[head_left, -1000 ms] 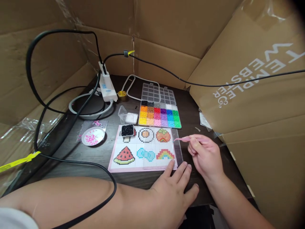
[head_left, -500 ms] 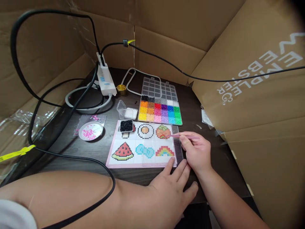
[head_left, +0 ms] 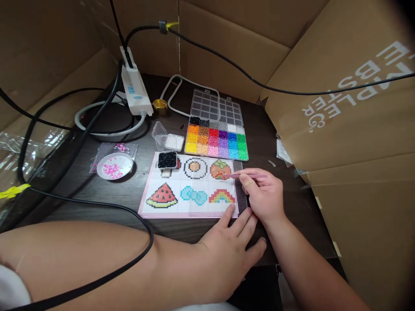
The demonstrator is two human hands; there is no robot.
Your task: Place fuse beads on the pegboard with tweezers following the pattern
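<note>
My right hand pinches slim pink tweezers. Their tip reaches a small rainbow of coloured beads over the persimmon picture. Under it lies a clear pegboard, covering the right part of a pattern sheet and jutting past its right edge. My left hand rests palm down with fingers spread, some fingertips at the pegboard's lower right corner. Whether a bead sits in the tweezers is too small to tell.
A bead box with its lid open stands behind the sheet. A small tray of black beads sits on the sheet; another holds white beads. Leftward are a dish of pink beads, a power strip and a black cable across my left forearm.
The head view has shifted, so the scene sits slightly higher and further left. The tweezers stay over the persimmon picture in my right hand; my left hand keeps its place at the pegboard corner.
</note>
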